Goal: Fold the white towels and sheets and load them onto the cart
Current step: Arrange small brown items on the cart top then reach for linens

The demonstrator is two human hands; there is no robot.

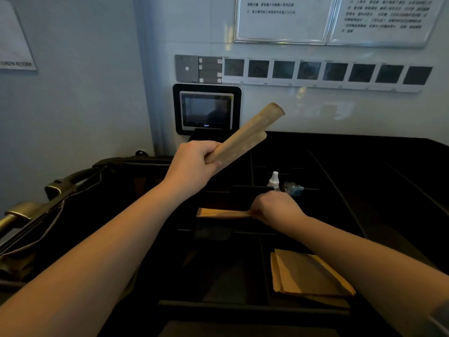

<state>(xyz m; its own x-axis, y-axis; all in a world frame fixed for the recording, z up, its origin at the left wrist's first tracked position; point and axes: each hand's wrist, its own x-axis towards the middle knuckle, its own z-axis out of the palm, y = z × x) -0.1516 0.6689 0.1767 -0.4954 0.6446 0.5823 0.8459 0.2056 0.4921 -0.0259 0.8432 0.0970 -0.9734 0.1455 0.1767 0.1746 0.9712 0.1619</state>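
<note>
The left hand (192,164) is gripping brown paper packets (245,135) raised as spare stock, while the right hand (274,207) is pinching another packet (223,213) into the cart tray (340,166) compartment.

Wall sign (15,40), at 10 o'clock: its lower edge reads "LINEN ROOM", first letter partly cut off. Framed notices (336,18), at 1 o'clock: several lines of printed text, too blurred to read. Photo strip (325,72) beneath them: captions illegible.
</note>
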